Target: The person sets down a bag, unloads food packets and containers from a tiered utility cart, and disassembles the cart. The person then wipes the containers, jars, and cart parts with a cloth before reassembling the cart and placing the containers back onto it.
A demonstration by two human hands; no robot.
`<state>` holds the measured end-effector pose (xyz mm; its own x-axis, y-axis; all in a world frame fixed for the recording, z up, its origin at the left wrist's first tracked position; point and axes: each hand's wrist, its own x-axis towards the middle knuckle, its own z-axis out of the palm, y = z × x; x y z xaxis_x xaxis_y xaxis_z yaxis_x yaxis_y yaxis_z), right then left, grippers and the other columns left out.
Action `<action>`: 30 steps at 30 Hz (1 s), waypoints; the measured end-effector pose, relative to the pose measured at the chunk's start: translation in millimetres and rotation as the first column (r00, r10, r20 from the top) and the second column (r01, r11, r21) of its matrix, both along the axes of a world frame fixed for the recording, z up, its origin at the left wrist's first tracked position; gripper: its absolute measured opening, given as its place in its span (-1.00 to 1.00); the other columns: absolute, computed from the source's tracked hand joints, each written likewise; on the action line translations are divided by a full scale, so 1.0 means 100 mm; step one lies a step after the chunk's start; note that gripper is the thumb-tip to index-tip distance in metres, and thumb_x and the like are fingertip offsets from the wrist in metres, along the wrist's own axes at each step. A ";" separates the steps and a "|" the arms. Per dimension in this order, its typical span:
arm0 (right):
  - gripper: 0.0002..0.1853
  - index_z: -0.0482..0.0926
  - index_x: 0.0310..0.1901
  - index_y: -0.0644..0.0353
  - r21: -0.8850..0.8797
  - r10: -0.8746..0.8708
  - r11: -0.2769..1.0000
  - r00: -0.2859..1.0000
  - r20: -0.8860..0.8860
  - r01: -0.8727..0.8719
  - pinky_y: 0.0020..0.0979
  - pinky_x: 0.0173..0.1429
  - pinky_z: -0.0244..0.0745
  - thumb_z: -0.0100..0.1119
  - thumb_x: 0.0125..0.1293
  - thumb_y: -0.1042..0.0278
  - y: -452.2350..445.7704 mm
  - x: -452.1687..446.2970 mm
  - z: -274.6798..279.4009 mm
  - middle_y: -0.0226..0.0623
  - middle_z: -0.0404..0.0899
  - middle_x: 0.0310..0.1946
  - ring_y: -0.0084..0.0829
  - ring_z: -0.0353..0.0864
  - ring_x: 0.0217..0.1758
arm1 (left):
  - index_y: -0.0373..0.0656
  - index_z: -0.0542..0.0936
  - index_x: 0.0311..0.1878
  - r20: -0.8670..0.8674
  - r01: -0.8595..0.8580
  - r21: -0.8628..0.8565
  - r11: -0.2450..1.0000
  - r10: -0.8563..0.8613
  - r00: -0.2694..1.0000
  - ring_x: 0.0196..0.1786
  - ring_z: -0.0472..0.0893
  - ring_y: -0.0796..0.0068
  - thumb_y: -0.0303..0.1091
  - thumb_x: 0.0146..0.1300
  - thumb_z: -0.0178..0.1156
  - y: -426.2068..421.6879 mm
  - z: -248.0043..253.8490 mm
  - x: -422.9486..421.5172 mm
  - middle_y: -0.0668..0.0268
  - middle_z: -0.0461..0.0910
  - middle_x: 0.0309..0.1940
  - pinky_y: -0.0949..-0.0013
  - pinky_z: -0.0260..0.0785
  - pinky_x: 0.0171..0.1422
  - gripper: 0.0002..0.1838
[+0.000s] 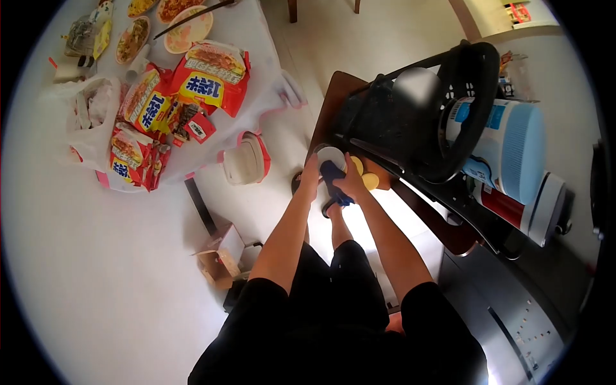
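Near the middle of the head view, my left hand [310, 176] is wrapped round the left side of a round, pale cup or jar [331, 154]. My right hand [351, 182] holds a dark blue cloth [332, 176] against the cup's near side, and part of the cloth hangs below the fingers. Two round yellowish lids or discs [370, 181] lie just right of my right hand, on the edge of a brown wooden surface [333, 96].
A black rack [378, 115] with a blue-lidded tub [526, 151] stands on the right. At upper left, red noodle packets [212, 77] and dishes [133, 40] are on a covered table [256, 70]. A bin [246, 160] and open carton [221, 256] stand on the floor.
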<state>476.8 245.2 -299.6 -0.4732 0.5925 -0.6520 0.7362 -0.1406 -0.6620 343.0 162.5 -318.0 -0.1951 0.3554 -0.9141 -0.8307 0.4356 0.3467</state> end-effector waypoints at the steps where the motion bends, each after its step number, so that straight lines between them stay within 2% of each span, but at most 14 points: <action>1: 0.11 0.01 0.64 0.11 -0.011 -0.011 1.000 1.000 0.023 0.011 -0.27 0.56 0.31 0.40 0.04 0.45 -0.01 0.00 0.03 0.01 0.15 0.59 -0.04 0.31 0.57 | 0.07 0.21 0.64 -0.028 0.010 0.059 0.998 -0.008 1.000 0.44 0.36 0.24 0.25 0.52 -0.02 -0.04 -0.07 0.00 0.23 0.36 0.47 0.12 0.25 0.48 -0.24; 4: 0.03 0.09 0.61 0.13 -0.043 -0.044 0.998 0.999 0.014 0.045 -0.26 0.53 0.34 0.34 0.06 0.51 -0.05 -0.05 0.22 0.00 0.22 0.54 -0.06 0.37 0.52 | -0.09 0.23 0.62 -0.113 0.054 0.121 0.991 -0.040 0.993 0.37 0.47 0.26 0.19 0.46 0.03 -0.19 -0.02 0.00 0.18 0.42 0.43 0.14 0.33 0.44 -0.19; 7: -0.06 0.21 0.56 0.14 -0.070 -0.057 0.996 0.986 -0.155 0.047 -0.26 0.52 0.33 0.31 0.06 0.57 -0.20 0.01 0.38 -0.03 0.31 0.45 -0.09 0.40 0.49 | -0.09 0.21 0.63 -0.184 0.115 0.231 0.966 -0.073 0.980 0.28 0.53 0.29 -0.14 0.35 0.19 -0.37 0.57 -0.21 0.18 0.44 0.39 0.25 0.43 0.36 -0.19; 10: -0.09 0.25 0.55 0.14 0.073 -0.001 0.997 0.970 -0.242 0.019 -0.24 0.52 0.31 0.30 0.07 0.57 -0.33 -0.03 0.88 -0.05 0.35 0.41 -0.12 0.39 0.49 | -0.26 0.25 0.58 -0.463 0.288 0.210 0.934 -0.165 0.871 0.15 0.63 0.35 -0.61 0.12 0.18 -0.64 1.01 -0.24 0.19 0.49 0.31 0.36 0.50 0.23 -0.14; 11: -0.09 0.25 0.55 0.13 0.009 -0.058 0.998 0.945 -0.322 0.065 -0.22 0.52 0.31 0.29 0.08 0.59 -0.38 -0.04 1.00 -0.08 0.36 0.42 -0.17 0.37 0.49 | -0.20 0.31 0.57 -0.541 0.232 0.214 0.949 -0.083 0.837 0.09 0.66 0.31 -0.73 -0.03 0.31 -0.73 1.15 -0.20 0.17 0.49 0.25 0.34 0.56 0.17 -0.03; 14: -0.06 0.29 0.55 0.07 -0.125 -0.237 0.971 0.888 -0.394 0.204 -0.21 0.54 0.29 0.38 0.04 0.55 -0.55 -0.12 1.54 -0.10 0.41 0.43 -0.14 0.37 0.51 | -0.08 0.39 0.53 -0.824 0.415 -0.012 0.910 -0.244 0.511 0.17 0.64 0.22 -0.67 -0.09 0.44 -0.80 1.80 -0.28 0.13 0.46 0.24 0.28 0.56 0.24 -0.01; 15: -0.08 0.27 0.56 0.06 -0.083 -0.227 0.974 0.879 -0.418 0.212 -0.25 0.54 0.28 0.35 0.09 0.57 -0.61 -0.13 1.77 -0.10 0.37 0.46 -0.20 0.36 0.52 | 0.03 0.44 0.50 -0.819 0.412 -0.047 0.910 -0.271 0.505 0.33 0.54 0.08 -0.54 -0.18 0.58 -0.81 1.96 -0.31 0.11 0.42 0.27 0.15 0.49 0.35 0.03; 17: -0.09 0.29 0.55 0.07 -0.250 -0.339 0.935 0.843 -0.418 0.253 -0.27 0.53 0.31 0.33 0.09 0.59 -0.65 -0.10 2.22 -0.08 0.41 0.43 -0.22 0.41 0.49 | 0.01 0.47 0.45 -0.934 0.460 -0.085 0.884 -0.232 0.272 0.42 0.44 0.01 -0.46 -0.24 0.63 -0.92 2.20 -0.36 0.12 0.42 0.29 0.06 0.39 0.44 0.02; 19: -0.16 0.36 0.50 0.16 -0.431 -0.448 0.866 0.776 -0.444 0.254 -0.29 0.46 0.40 0.29 0.08 0.58 -0.53 -0.11 2.68 -0.08 0.52 0.32 -0.24 0.54 0.37 | 0.01 0.51 0.38 -0.998 0.483 -0.030 0.875 -0.055 0.038 0.53 0.30 -0.08 -0.30 -0.39 0.71 -0.92 2.42 -0.46 0.10 0.38 0.41 -0.10 0.23 0.55 0.06; 22: -0.21 0.39 0.46 0.27 -0.551 -0.496 0.806 0.755 -0.429 0.216 -0.30 0.39 0.46 0.27 0.08 0.55 -0.45 0.00 3.30 -0.10 0.59 0.23 -0.26 0.61 0.27 | 0.00 0.50 0.34 -0.977 0.624 0.113 0.773 0.201 -0.072 0.53 0.31 -0.13 -0.23 -0.39 0.74 -0.85 3.04 -0.68 0.00 0.24 0.55 -0.03 0.21 0.59 0.05; 23: -0.23 0.39 0.44 0.33 -0.524 -0.446 0.838 0.748 -0.492 0.156 -0.31 0.36 0.48 0.28 0.10 0.51 -0.44 0.04 3.45 -0.11 0.59 0.21 -0.28 0.61 0.26 | -0.02 0.46 0.37 -0.958 0.677 0.073 0.732 0.241 -0.157 0.50 0.39 -0.12 -0.12 -0.44 0.76 -0.79 3.22 -0.74 -0.05 0.35 0.50 -0.03 0.26 0.55 0.13; 26: -0.23 0.38 0.45 0.32 -0.535 -0.442 0.836 0.726 -0.527 0.120 -0.31 0.37 0.47 0.28 0.11 0.53 -0.37 0.19 3.78 -0.12 0.60 0.19 -0.28 0.62 0.24 | -0.08 0.38 0.41 -0.966 0.791 0.035 0.610 0.223 -0.130 0.39 0.52 -0.09 -0.10 -0.44 0.77 -0.68 3.77 -0.82 -0.03 0.53 0.34 0.01 0.35 0.48 0.20; 27: -0.27 0.41 0.42 0.34 -0.495 -0.422 0.863 0.685 -0.594 0.101 -0.31 0.37 0.47 0.27 0.13 0.55 -0.36 0.18 4.03 -0.14 0.62 0.19 -0.29 0.63 0.23 | -0.17 0.33 0.45 -0.966 0.784 -0.006 0.621 0.198 -0.165 0.30 0.62 0.04 -0.10 -0.45 0.78 -0.65 3.94 -0.79 0.04 0.62 0.22 0.06 0.41 0.43 0.27; 30: -0.33 0.45 0.38 0.38 -0.427 -0.363 0.902 0.642 -0.675 0.060 -0.31 0.35 0.49 0.25 0.16 0.59 -0.28 0.31 4.45 -0.15 0.63 0.19 -0.32 0.64 0.22 | -0.22 0.35 0.44 -0.947 0.766 0.320 0.557 0.183 0.263 0.29 0.62 0.16 -0.09 -0.45 0.80 -0.59 4.11 -0.73 0.11 0.62 0.21 0.12 0.44 0.41 0.27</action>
<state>507.9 217.2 145.4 -0.7664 0.5538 -0.3255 -0.0415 -0.5484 -0.8352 270.5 104.0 93.1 -0.3150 0.9026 0.2934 0.3189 -0.1904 0.9284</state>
